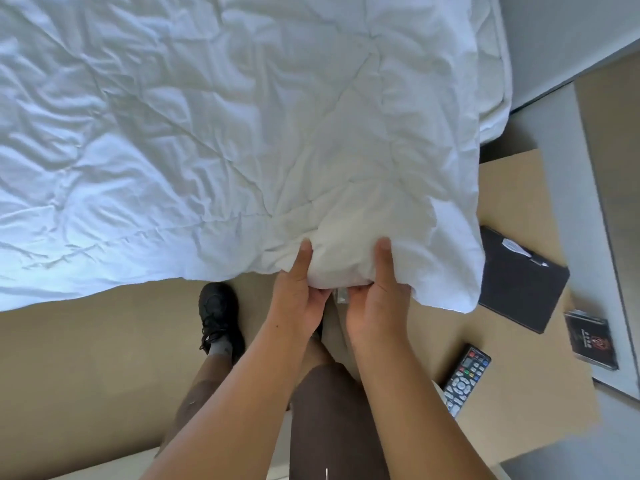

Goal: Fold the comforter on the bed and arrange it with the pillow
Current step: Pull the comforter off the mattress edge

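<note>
A white, wrinkled comforter (207, 133) is spread over the bed and fills the upper part of the head view. Its near edge hangs over the bed's side. My left hand (299, 296) and my right hand (375, 303) grip a bunched part of that edge close together, thumbs on top and fingers curled under the fabric. A small label shows between the two hands. The comforter's near right corner (450, 271) droops beside my right hand. No pillow is in view.
A wooden bedside table (519, 393) stands at the right with a black folder (519, 282), a remote control (465, 379) and a dark booklet (592, 341) on it. My legs and a black shoe (218, 313) are on the tan floor below the bed edge.
</note>
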{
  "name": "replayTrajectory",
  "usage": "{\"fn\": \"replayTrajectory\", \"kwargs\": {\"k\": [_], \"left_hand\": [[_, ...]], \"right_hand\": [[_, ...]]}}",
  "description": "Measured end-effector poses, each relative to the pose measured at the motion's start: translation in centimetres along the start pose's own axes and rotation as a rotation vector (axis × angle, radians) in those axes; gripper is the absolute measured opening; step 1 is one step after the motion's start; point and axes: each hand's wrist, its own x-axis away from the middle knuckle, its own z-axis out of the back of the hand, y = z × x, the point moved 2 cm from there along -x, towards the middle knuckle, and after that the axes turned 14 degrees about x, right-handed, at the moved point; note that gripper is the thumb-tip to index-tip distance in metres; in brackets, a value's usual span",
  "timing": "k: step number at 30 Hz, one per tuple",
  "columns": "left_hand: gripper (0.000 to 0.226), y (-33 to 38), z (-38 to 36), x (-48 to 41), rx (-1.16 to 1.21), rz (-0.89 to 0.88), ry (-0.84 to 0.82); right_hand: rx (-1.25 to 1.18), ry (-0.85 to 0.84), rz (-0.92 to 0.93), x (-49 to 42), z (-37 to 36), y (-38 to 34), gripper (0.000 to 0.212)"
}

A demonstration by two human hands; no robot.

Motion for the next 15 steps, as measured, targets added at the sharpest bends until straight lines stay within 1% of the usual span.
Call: {"fn": "replayTrajectory", "kwargs": {"k": [2, 3, 4, 7, 9, 11, 13, 15], "left_hand": [[0.054, 0.0, -1.8, 3.2, 0.013, -0.056, 0.045], [0.057, 0.0, -2.4, 4.8, 0.024, -0.085, 0.065], [0.062, 0.2, -3.1, 6.2, 0.038, -0.1, 0.076], [0.075, 1.2, -5.4, 9.6, 0.058, -0.137, 0.067], [0.079, 2.2, -6.4, 11.4, 0.048, -0.152, 0.0], [0.083, 3.5, -7.4, 13.0, 0.03, -0.19, -0.039], [0.077, 4.9, -8.1, 14.1, 0.051, -0.238, -0.063], [0.059, 6.6, -9.0, 15.7, 0.096, -0.296, -0.077]], "right_hand": [[0.107, 0.101, 0.071, 2.2, -0.3, -2.6, 0.016], [0.14, 0.129, 0.083, 3.7, -0.5, -3.9, 0.012], [0.157, 0.117, 0.082, 5.1, -0.6, -5.2, 0.01], [0.113, 0.019, 0.056, 9.0, -0.8, -8.1, 0.013], [0.1, -0.017, 0.067, 11.4, -0.5, -9.6, 0.024], [0.125, -0.03, 0.09, 13.5, -0.2, -11.2, 0.03], [0.123, -0.058, 0.107, 15.3, -0.2, -12.8, 0.031], [0.099, -0.106, 0.122, 16.8, -0.3, -13.9, 0.032]]}}
